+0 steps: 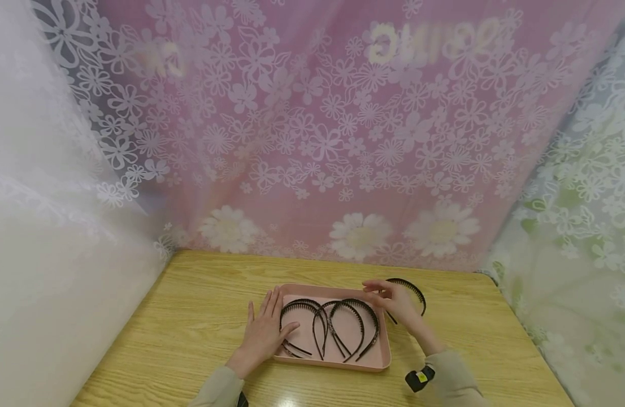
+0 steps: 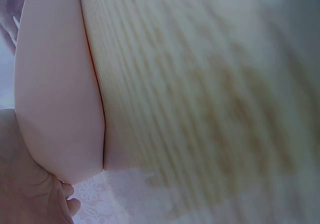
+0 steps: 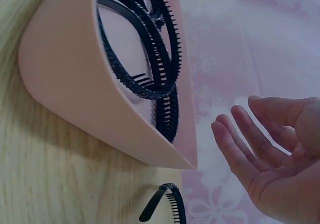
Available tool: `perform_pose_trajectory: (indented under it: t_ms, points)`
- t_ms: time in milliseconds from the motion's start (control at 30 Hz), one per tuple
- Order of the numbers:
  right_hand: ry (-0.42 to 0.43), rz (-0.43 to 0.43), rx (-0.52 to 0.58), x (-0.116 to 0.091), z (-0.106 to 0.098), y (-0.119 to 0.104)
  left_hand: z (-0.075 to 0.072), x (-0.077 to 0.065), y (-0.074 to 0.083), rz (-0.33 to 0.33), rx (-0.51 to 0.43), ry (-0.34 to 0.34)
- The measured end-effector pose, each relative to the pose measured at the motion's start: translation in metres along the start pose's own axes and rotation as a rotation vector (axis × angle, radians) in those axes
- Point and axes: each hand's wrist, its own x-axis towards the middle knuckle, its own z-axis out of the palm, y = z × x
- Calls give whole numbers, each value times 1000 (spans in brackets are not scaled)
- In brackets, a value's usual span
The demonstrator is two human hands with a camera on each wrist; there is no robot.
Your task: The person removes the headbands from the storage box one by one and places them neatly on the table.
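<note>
A pink tray (image 1: 338, 366) holds several black toothed headbands (image 1: 377, 329), overlapping one another. My left hand (image 1: 263, 332) rests on the tray's left rim with straight fingers, its thumb reaching over the inside. In the left wrist view that hand (image 2: 30, 184) lies against the tray's outer wall (image 2: 60, 89). Above the back right corner is my right hand (image 1: 396, 302), fingers loosely bent. The right wrist view shows nothing in the right hand (image 3: 270, 154). Just beyond it, another black headband (image 1: 420, 295) lies on the table, partly hidden by the hand.
The wooden table (image 1: 205, 299) extends around the tray on all sides. A pink flowered curtain (image 1: 312, 141) hangs along its back edge. Pale sheets stand at the left (image 1: 63, 226) and the right (image 1: 592, 271).
</note>
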Motion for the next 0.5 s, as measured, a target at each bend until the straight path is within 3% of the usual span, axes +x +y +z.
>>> perform_pose_trajectory:
  t_ms: [233,500]
  points:
    - [-84,-3,-20,2,13,4,1,0,-1,-1,-3,3]
    - [-88,38,-224,3,29,1,3,0,-2,14,-5,25]
